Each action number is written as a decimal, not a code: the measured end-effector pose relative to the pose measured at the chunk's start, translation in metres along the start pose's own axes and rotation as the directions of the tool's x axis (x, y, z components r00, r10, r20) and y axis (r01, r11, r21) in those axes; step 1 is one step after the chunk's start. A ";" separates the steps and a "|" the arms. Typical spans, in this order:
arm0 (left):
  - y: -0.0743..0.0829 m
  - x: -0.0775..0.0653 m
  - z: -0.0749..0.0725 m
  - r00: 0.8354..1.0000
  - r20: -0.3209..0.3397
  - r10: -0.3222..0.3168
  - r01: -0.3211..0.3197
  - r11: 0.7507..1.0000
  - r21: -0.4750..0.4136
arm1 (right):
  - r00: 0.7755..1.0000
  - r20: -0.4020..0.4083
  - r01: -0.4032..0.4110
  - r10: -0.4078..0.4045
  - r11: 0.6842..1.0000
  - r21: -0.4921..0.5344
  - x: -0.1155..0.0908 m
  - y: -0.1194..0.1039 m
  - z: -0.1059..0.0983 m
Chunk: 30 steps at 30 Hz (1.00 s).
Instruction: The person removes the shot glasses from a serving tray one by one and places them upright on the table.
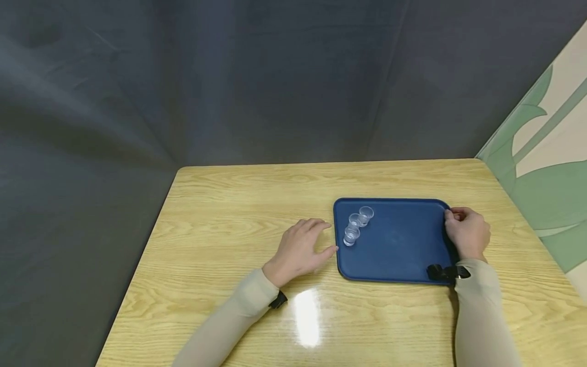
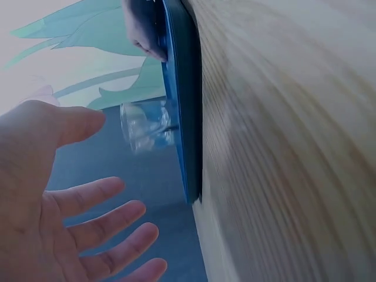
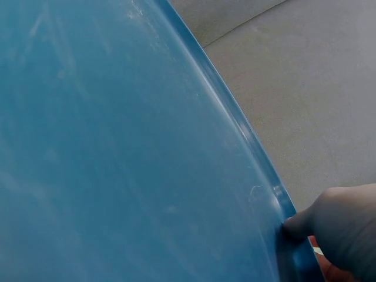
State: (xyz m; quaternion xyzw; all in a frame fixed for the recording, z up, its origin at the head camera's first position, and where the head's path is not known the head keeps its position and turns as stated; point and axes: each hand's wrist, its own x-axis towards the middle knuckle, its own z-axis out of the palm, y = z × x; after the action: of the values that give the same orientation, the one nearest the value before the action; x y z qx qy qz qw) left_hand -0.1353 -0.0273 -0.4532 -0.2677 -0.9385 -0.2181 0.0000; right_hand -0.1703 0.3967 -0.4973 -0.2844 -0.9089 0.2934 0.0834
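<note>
A blue tray point(image 1: 399, 244) lies on the wooden table, bearing three small clear cups point(image 1: 351, 235) grouped near its left end. My right hand point(image 1: 469, 232) grips the tray's right rim near the far corner; in the right wrist view the thumb point(image 3: 299, 225) presses over the rim. Beside the left rim is my left hand point(image 1: 300, 248), fingers spread and slightly bent, thumb tip right at the tray's edge. The left wrist view shows its palm point(image 2: 35, 194) facing the tray side, with nothing held and a clear cup point(image 2: 147, 124) just beyond the thumb.
The wooden table point(image 1: 220, 219) extends left of the tray and in front of it. A dark curtain point(image 1: 284, 81) hangs behind the table and along its left side. At the right stands a panel with green leaf shapes point(image 1: 555, 193).
</note>
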 end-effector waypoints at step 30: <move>0.027 0.044 0.043 0.998 -0.058 0.004 -0.005 1.000 -0.013 | 0.999 0.005 0.032 -0.032 0.999 -0.006 0.001 0.004 0.002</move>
State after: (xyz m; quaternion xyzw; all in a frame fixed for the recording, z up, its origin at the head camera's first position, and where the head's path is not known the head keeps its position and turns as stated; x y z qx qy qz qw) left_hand -0.1546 0.0328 -0.4758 -0.2633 -0.9361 -0.2316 0.0259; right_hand -0.1697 0.3988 -0.5006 -0.2696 -0.9143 0.2901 0.0852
